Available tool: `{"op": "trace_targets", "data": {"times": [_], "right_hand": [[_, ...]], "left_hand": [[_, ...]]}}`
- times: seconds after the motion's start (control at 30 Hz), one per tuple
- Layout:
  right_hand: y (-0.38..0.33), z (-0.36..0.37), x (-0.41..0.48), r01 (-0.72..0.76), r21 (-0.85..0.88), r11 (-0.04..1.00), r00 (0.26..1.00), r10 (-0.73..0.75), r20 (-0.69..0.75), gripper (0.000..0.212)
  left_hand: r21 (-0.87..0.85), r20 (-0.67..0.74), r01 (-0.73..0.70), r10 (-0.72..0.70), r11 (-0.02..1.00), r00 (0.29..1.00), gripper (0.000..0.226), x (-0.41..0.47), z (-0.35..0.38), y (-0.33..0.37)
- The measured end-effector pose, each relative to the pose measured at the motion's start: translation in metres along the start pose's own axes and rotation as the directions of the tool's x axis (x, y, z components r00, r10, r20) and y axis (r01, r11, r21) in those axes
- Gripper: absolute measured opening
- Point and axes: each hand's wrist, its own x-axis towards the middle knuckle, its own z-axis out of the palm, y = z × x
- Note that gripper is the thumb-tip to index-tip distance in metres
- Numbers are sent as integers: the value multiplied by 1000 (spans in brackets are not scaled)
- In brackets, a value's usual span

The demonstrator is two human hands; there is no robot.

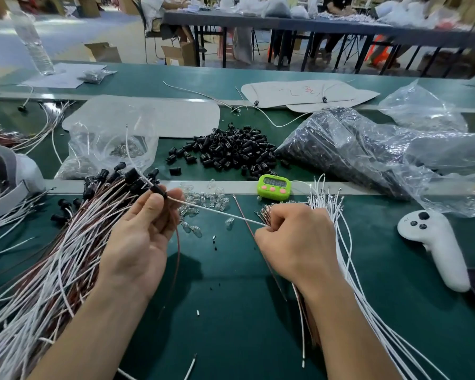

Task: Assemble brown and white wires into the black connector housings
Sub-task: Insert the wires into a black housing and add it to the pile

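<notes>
My left hand (146,229) pinches a black connector housing (158,190) between thumb and fingers. A white wire (220,212) runs through the housing, its far end curving up to the left, its near end reaching my right hand (294,237). My right hand is closed on that white wire, beside a bundle of white wires (340,237). A brown wire (177,259) hangs from my left hand, and another brown wire (247,223) lies on the green table beside my right hand. Finished brown and white assemblies (52,270) lie heaped at the left. Loose black housings (231,149) are piled further back.
A green timer (274,185) sits on the table's centre strip. Small clear bulbs (203,204) are scattered between my hands. A white controller (433,242) lies at the right. Plastic bags (368,149) of black parts and a clear bag (110,144) sit behind.
</notes>
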Motion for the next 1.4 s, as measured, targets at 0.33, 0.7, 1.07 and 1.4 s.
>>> {"op": "trace_targets", "data": {"times": [0.33,0.7,1.07,1.4], "right_hand": [[22,-11,12,-174,-156,972,985,174,-12,36],[-12,6,-5,151,126,980,986,-141,-87,63],[-25,30,-18,56,428,902,980,-133,151,28],[-29,31,-23,-23,124,992,933,-23,360,24]], "left_hand": [[-78,-38,-93,90,993,995,10,10,-10,14],[253,86,-117,98,960,991,16,-7,6,-13],[377,216,-99,17,921,976,14,-17,14,-31],[233,123,-132,105,964,987,14,-17,16,-22]]}}
